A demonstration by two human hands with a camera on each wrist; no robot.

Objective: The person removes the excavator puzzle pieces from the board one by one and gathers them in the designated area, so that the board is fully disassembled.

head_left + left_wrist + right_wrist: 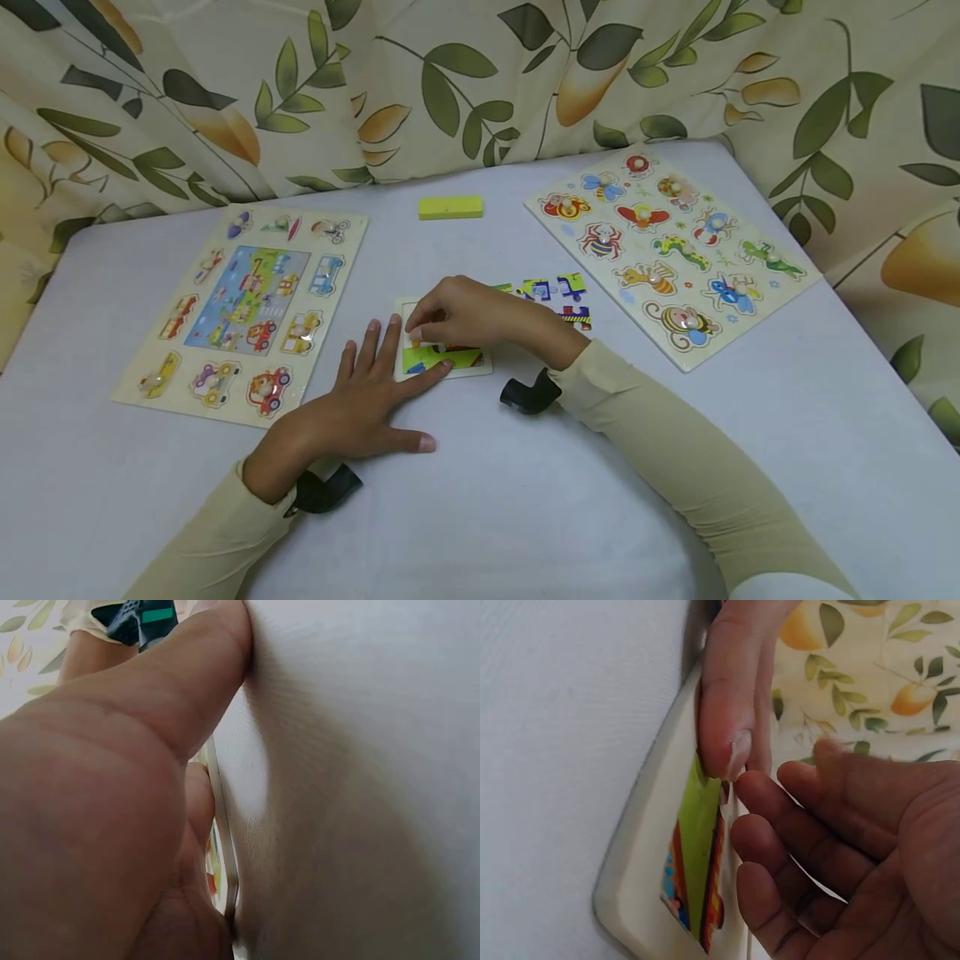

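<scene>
A small white puzzle tray (pixel 486 372) lies mid-table, its lower part filled with a green picture (pixel 697 847) that has red and yellow parts. My left hand (pixel 352 408) rests flat with spread fingers; the index fingertip touches the tray's near edge and the middle fingertip its left edge. Over the tray, my right hand (pixel 480 312) bends its fingers down toward the left side, thumb and fingertips close together. In the right wrist view its curled fingers (pixel 757 889) show; I cannot tell whether they hold a piece. Loose puzzle pieces (pixel 572 286) lie beyond the right wrist, partly hidden.
On the left lies a vehicle puzzle board (pixel 318 287); on the right, an insect peg-puzzle board (pixel 626 242). A yellow-green block (pixel 451 208) sits toward the back. A leaf-patterned curtain (pixel 450 92) hangs behind the white tablecloth (pixel 480 500).
</scene>
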